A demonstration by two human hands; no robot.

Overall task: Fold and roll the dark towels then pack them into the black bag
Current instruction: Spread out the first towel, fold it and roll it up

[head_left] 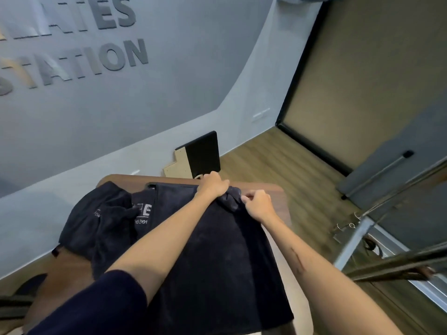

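Both arms reach out over the dark towel [217, 257], spread flat on the brown surface [278, 197]. The left hand [214, 183] presses, fingers curled, on the towel's bunched far corner; just beside it the right hand [258, 204] pinches that same fold. Left of the left hand lies a crumpled heap of towels [101, 221].

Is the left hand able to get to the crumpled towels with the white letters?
Probably yes. The crumpled towels lie uncovered on the table, just left of the left hand, though that hand is now gripping the spread towel.
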